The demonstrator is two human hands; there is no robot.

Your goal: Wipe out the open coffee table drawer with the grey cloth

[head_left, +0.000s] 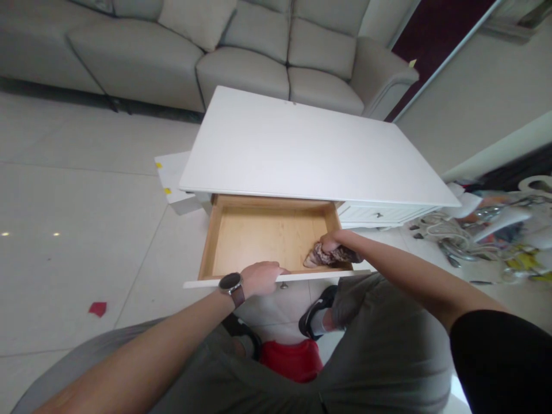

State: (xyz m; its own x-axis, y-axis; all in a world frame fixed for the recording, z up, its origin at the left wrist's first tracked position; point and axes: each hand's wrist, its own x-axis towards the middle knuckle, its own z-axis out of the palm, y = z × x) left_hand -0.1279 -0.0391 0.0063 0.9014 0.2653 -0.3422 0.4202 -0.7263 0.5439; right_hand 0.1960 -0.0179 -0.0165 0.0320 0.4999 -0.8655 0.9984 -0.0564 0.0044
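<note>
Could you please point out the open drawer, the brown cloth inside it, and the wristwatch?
Open drawer [259, 233], head view, bare wooden bottom.
Brown cloth [321, 257], head view, bunched middle below the right hand.
Wristwatch [230, 282], head view, dark dial on the left wrist.

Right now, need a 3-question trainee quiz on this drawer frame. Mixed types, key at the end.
1. True or false: the drawer of the white table is pulled open.
2. Which hand grips the crumpled cloth in the drawer's near right corner?
A. left hand
B. right hand
C. neither
3. Fill in: the left hand, with a watch on its wrist, rests on the drawer's front ____.

Key:
1. True
2. B, the right hand
3. edge
</note>
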